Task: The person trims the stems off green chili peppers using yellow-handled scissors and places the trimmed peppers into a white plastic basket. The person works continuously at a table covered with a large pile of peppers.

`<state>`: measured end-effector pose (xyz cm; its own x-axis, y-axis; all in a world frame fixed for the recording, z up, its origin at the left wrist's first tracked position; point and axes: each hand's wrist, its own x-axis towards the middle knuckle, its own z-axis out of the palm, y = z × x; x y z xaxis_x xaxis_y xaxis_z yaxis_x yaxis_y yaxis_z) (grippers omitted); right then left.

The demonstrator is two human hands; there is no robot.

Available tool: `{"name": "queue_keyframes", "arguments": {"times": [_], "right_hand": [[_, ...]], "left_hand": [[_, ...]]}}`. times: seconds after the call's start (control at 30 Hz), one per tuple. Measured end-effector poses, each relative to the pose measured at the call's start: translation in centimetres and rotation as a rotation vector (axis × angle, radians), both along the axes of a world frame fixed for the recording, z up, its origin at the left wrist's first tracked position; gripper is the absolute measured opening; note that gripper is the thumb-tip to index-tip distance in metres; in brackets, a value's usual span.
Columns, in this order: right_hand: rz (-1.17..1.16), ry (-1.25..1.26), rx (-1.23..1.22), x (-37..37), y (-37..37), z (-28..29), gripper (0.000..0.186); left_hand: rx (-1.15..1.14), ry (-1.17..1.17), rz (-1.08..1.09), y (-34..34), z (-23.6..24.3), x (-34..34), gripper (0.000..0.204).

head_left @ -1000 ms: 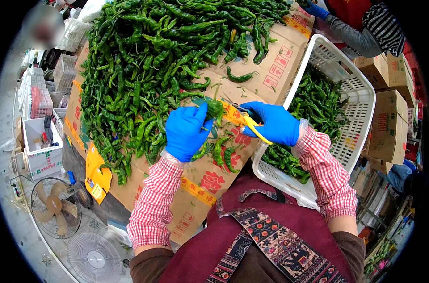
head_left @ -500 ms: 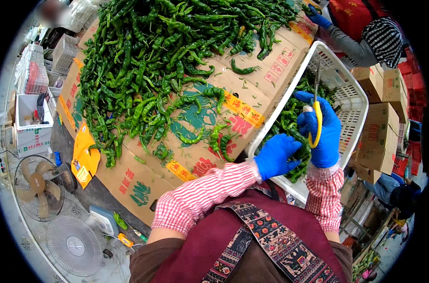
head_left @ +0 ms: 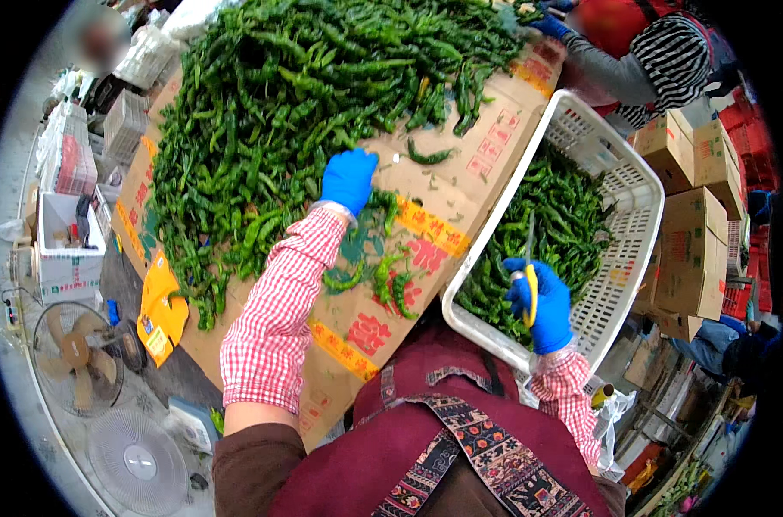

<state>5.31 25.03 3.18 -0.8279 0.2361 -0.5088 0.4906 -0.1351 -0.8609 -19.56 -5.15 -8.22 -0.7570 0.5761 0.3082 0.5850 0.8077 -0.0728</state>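
Gloved left hand stretches forward, fingers curled onto the green pepper heap on flattened cardboard; right hand grips yellow-handled scissors upright over the white basket.

Green peppers, blue-gloved hands

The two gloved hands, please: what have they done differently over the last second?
The left hand went from the crate back to the pepper pile on the cardboard. The right hand carried the yellow-handled scissors over the crate, still gripping them. Pile and crate stayed put.
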Motion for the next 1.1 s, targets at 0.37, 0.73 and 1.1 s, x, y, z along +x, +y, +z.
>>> {"name": "queue_keyframes", "arguments": {"times": [0.37, 0.73, 1.1], "right_hand": [[0.228, 0.015, -0.131, -5.4, -3.4, -2.1, 0.037], [-0.041, 0.058, -0.429, -7.0, -9.5, -5.9, 0.042], [-0.057, 0.093, -0.403, -2.7, -9.7, -4.9, 0.030]], "left_hand": [[0.553, -0.155, 0.222, -2.2, 2.8, 0.6, 0.028], [2.066, -1.099, 0.081, 1.7, 9.7, 13.6, 0.029], [2.018, -1.307, -0.006, 2.2, 9.0, 18.7, 0.032]]}}
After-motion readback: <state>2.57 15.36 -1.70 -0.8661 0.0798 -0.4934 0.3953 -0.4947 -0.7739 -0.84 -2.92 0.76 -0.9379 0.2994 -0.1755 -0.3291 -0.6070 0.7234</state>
